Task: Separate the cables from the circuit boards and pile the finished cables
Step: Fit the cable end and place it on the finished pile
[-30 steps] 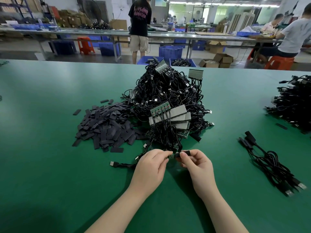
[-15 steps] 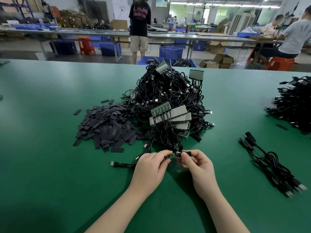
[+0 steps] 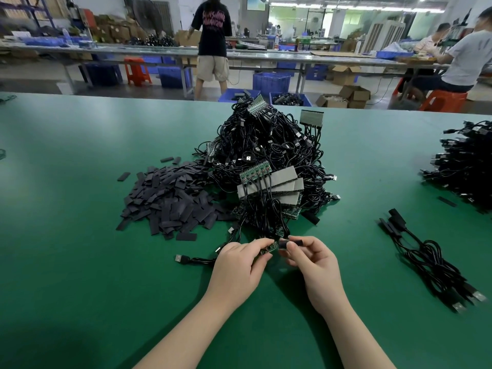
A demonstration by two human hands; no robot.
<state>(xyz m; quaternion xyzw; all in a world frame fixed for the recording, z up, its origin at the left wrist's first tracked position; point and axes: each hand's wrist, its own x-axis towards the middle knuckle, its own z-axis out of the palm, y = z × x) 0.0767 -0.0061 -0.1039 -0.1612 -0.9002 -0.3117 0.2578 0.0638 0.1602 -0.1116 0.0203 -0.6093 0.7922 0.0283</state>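
Head view: pulling a cable end off a small board, just in front of the heap (image 3: 269, 166).

Left hand (image 3: 239, 265) pinching the board (image 3: 270, 247); right hand (image 3: 311, 262) pinching the sleeve (image 3: 288, 243) beside it, both close together above the tabletop (image 3: 80, 288). Probably light, cable limp, board stiff and brittle; best gripped by board edges and sleeve, not the wire. Finished cables (image 3: 431, 259) well right of the heap.

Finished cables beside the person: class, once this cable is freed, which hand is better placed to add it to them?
Right. The right hand lies nearer the finished cables, with bare table between.
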